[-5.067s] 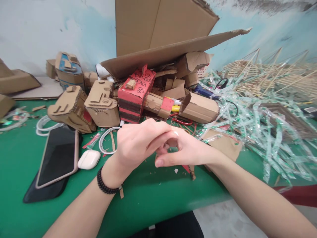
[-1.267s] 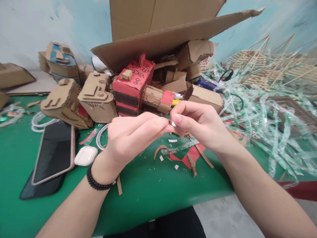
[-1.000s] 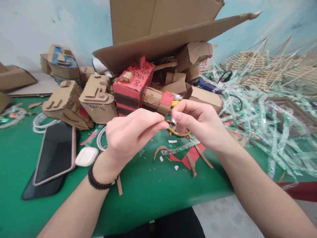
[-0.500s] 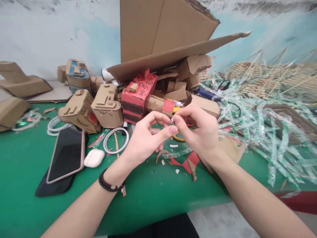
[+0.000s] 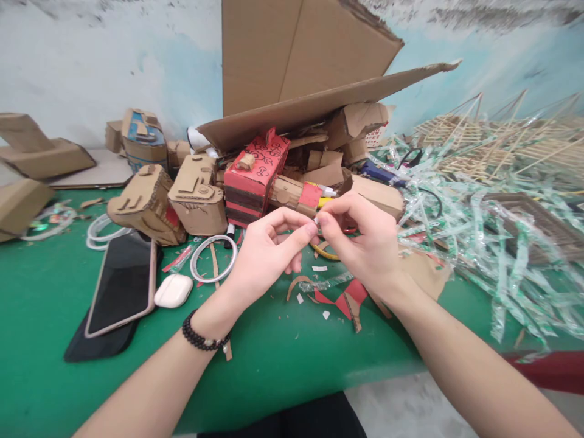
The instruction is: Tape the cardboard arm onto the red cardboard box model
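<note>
Green table point(image 5: 264, 371) stands before a white and pale blue wall point(image 5: 168, 61), and cardboard models point(image 5: 198, 204) are crowded along its back. Above it, the left hand point(image 5: 276, 246) and the right hand point(image 5: 365, 243) meet at the fingertips, both pinching one tiny white bit point(image 5: 316, 221) between them. Under them lie paper scraps point(image 5: 320, 268), near a yellow ring point(image 5: 327, 254).

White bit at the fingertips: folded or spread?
Cannot tell: the white bit shows only as a speck between the left hand and right hand.
</note>
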`<state>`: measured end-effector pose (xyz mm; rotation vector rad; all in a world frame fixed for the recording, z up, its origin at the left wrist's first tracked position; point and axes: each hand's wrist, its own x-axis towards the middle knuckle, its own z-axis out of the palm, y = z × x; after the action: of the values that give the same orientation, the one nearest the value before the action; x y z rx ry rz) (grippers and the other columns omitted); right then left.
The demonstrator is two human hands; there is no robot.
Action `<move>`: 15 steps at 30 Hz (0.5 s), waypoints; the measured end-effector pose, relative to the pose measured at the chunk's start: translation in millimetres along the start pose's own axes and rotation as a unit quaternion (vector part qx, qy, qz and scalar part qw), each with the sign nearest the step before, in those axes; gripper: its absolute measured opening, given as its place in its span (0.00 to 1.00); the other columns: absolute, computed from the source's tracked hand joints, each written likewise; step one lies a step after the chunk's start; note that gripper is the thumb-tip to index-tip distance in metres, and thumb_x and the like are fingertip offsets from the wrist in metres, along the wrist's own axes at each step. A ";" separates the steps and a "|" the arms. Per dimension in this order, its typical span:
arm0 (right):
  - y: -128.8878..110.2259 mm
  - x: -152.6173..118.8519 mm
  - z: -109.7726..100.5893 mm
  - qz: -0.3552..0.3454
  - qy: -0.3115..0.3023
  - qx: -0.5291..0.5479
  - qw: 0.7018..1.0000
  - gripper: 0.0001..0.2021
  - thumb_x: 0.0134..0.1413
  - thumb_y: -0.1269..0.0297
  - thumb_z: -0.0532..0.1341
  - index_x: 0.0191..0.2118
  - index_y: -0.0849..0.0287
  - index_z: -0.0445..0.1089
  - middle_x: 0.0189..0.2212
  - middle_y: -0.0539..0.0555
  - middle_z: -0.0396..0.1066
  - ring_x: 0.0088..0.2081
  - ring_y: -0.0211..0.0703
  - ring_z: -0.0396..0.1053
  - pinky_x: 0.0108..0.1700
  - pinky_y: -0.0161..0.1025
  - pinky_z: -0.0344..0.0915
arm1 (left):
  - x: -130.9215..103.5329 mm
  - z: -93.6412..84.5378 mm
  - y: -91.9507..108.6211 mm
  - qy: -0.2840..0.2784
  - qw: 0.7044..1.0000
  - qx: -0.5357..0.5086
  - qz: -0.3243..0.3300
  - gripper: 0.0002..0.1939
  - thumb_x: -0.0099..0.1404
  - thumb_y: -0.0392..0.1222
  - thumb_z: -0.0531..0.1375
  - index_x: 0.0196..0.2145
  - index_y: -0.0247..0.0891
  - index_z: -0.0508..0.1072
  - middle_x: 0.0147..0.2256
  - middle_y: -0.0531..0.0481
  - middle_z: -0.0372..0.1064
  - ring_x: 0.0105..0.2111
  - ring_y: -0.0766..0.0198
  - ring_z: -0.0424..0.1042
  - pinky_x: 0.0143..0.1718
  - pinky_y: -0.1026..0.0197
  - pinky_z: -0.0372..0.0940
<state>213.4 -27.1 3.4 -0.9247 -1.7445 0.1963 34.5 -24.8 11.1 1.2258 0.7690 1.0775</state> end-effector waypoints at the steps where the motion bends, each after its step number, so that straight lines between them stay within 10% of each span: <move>1: 0.0 0.5 -0.7 0.011 0.007 0.007 1.000 0.06 0.68 0.69 0.64 0.37 0.55 0.71 0.28 0.48 0.71 0.26 0.36 0.68 0.30 0.37 0.66 | 0.1 -0.4 0.0 0.000 1.000 0.004 0.001 0.16 0.61 0.47 0.78 0.36 0.35 0.79 0.30 0.54 0.79 0.16 0.76 0.67 0.17 0.73 0.63; 7: -1.0 5.8 -20.2 0.153 -0.082 0.266 0.948 0.11 0.70 0.61 0.68 0.34 0.55 0.73 0.24 0.45 0.68 0.23 0.35 0.64 0.27 0.35 0.63 | 3.0 -5.0 -1.8 0.030 0.999 0.018 0.022 0.19 0.65 0.53 0.75 0.37 0.36 0.77 0.33 0.53 0.79 0.16 0.76 0.67 0.16 0.72 0.61; 15: -1.3 0.8 -36.2 0.122 -0.483 0.557 0.665 0.05 0.61 0.69 0.75 0.42 0.62 0.81 0.33 0.58 0.83 0.32 0.43 0.82 0.37 0.36 0.79 | 6.1 -11.1 -7.0 0.040 0.999 0.012 0.025 0.17 0.68 0.52 0.73 0.41 0.36 0.77 0.34 0.53 0.78 0.16 0.76 0.68 0.15 0.71 0.61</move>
<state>244.1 -38.4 18.7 -0.0129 -1.8291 1.9966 28.1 -15.1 2.5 1.2338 0.8168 1.1667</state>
